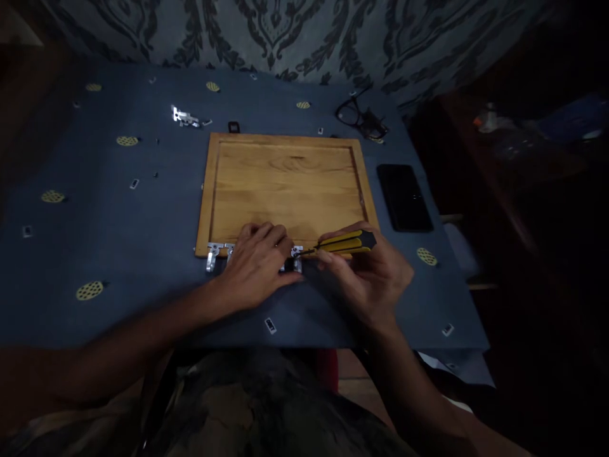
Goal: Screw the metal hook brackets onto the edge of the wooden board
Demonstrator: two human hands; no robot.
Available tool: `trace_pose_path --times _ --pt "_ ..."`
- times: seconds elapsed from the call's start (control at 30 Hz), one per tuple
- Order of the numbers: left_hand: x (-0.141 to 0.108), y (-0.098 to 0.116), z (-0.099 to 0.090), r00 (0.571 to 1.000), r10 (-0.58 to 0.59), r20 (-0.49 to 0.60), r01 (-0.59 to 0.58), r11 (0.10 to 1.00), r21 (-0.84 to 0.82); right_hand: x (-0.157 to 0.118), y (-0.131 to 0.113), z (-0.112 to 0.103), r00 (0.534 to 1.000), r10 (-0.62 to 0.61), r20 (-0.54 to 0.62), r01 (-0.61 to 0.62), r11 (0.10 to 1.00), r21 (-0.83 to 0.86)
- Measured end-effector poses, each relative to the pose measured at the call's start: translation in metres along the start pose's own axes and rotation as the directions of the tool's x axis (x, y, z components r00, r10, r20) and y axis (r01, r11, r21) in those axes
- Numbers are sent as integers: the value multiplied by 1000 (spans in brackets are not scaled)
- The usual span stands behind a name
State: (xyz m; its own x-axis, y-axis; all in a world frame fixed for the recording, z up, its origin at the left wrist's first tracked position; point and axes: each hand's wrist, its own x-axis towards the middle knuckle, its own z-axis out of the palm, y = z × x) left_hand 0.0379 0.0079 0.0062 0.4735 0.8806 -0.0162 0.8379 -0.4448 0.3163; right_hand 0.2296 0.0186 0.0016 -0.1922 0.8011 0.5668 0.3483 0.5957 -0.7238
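A wooden panel with a raised frame [285, 178] lies flat on the table in front of me. My right hand [375, 276] is closed around a screwdriver [347, 242] with a yellow and black handle, its shaft pointing left. The tip meets a metal hinge [297, 254] at the panel's near edge. Closed at that same edge, my left hand [259, 266] has its curled fingers on the wood and its thumb against the hinge, covering part of it. A second hinge [212, 257] sits at the near left corner; another beside it is partly hidden by my left hand.
A loose metal hinge [185, 117] lies at the back left, and a small black object [233, 127] touches the panel's far side. Eyeglasses [361, 117] rest at the back right. A dark phone [404, 197] lies right of the panel, near the table's right edge.
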Motion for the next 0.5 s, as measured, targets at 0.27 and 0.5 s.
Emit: trace_pose_path --times 0.27,0.5 --pt "2 0 -3 1000 -15 21 15 1000 12 -8 -1 12 989 -70 -131 54 991 -126" --pt "0 0 -2 1000 0 6 0 1000 13 -4 -23 12 855 30 -518 -30 1000 10"
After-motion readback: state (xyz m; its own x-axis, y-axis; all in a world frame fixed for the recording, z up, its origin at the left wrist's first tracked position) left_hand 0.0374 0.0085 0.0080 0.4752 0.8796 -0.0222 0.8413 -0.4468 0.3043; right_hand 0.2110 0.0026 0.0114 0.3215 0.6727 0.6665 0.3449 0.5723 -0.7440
